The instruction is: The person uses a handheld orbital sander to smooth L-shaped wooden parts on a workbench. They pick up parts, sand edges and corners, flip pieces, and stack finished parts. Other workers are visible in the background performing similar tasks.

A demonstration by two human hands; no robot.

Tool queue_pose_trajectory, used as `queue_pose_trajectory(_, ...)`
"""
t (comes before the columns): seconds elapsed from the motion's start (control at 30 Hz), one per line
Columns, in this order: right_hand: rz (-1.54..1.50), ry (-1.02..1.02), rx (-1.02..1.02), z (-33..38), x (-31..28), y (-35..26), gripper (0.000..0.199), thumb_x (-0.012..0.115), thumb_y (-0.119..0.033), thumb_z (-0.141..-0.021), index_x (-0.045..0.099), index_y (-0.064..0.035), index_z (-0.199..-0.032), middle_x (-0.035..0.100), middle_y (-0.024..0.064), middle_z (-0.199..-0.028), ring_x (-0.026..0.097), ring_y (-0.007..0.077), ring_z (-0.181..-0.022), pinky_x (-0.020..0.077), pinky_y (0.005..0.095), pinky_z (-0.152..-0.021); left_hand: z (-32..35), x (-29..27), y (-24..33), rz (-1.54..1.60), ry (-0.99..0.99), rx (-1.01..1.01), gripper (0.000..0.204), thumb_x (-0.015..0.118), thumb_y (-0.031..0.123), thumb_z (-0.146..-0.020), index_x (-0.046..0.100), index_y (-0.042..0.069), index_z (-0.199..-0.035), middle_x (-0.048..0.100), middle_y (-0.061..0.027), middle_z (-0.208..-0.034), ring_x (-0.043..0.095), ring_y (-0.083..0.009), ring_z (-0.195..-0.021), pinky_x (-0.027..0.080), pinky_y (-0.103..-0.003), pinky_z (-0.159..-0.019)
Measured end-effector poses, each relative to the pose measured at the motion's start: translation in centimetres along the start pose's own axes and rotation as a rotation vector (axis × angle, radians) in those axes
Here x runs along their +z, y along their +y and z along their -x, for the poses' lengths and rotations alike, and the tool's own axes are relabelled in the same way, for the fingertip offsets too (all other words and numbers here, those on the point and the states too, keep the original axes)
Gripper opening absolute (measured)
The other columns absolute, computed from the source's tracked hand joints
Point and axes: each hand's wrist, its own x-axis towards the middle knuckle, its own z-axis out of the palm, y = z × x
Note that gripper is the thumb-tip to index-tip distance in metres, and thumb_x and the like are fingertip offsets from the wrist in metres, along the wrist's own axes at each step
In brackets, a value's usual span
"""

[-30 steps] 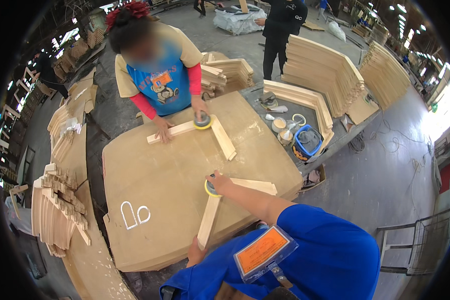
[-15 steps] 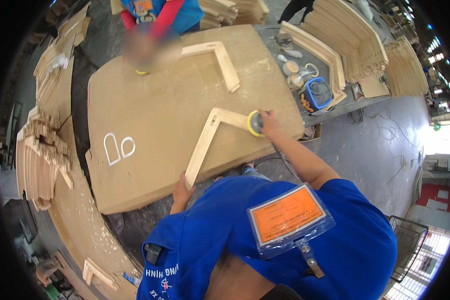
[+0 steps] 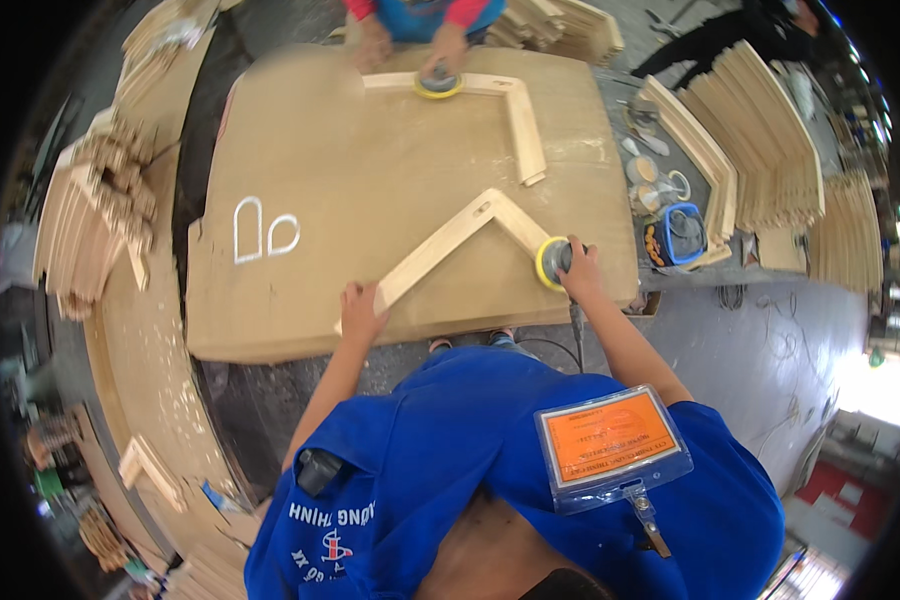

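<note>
Left hand (image 3: 364, 313) pinches frame (image 3: 436, 251) near table's front edge (image 3: 270, 345); right hand (image 3: 583, 274) grips sander (image 3: 551, 263). Weak pinch could let frame skid.

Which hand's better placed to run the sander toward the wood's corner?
Right hand, likely: its fingers are on the sander, near one end of the bent wood. The left hand holds the opposite end, well away from the sander.

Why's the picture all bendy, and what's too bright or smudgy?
Head view: fisheye distortion bends straight edges; head view: glare makes a bright patch at far right; head view: blur smudges the far left corner of the brown tabletop; head view: the near sander looks clearer.
</note>
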Motion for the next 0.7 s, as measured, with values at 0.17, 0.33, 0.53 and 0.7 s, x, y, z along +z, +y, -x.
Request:
queue_pose_trajectory(0.17, 0.078, -0.02, -0.209, -5.3, 1.6, -5.5, 0.075, 0.075, -0.012, -0.07, 0.036, -0.0207, -0.134, 0.039, 0.0236, -0.124, 0.055, 0.0436, -0.103, 0.0485, 0.0462, -0.087, -1.1, 1.0, -0.2, -0.015, 0.094, -0.037, 0.055, 0.075, 0.019, -0.064, 0.055, 0.007, -0.114, 0.049, -0.0173, -0.106, 0.045, -0.0363, -0.104, 0.041, -0.044, -0.09)
queue_pose_trajectory(0.33, 0.146, -0.076, -0.343, -8.9, 3.1, -11.6, 0.075, 0.075, -0.012, -0.071, 0.036, -0.0213, -0.135, 0.037, 0.0238, -0.127, 0.055, 0.0424, -0.103, 0.0495, 0.045, -0.087, 3.8, 0.0, -1.8, 0.008, 0.252, -0.231, 0.053, 0.075, 0.019, -0.069, 0.055, 0.008, -0.117, 0.05, -0.017, -0.106, 0.048, -0.0352, -0.102, 0.042, -0.044, -0.089)
queue_pose_trajectory(0.53, 0.294, -0.279, -0.596, -5.7, 6.3, -18.6, 0.064, 0.065, -0.015, -0.081, 0.035, -0.025, -0.137, 0.037, 0.0219, -0.128, 0.059, 0.0402, -0.099, 0.0516, 0.0448, -0.084, 7.7, 0.4, -5.3, 0.689, 0.26, -0.645, 0.041, 0.058, 0.014, -0.088, 0.049, 0.003, -0.127, 0.06, -0.013, -0.094, 0.059, -0.0192, -0.078, 0.049, -0.031, -0.07)
queue_pose_trajectory(0.7, 0.348, -0.365, -0.824, 0.0, 9.9, -23.2, 0.064, 0.063, -0.011, -0.079, 0.037, -0.0253, -0.136, 0.039, 0.022, -0.126, 0.059, 0.0407, -0.097, 0.0512, 0.0453, -0.083, 8.9, 1.7, -7.6, 0.91, 0.41, -0.806, 0.04, 0.05, 0.015, -0.092, 0.046, 0.001, -0.13, 0.061, -0.0105, -0.092, 0.058, -0.0147, -0.074, 0.049, -0.028, -0.069)
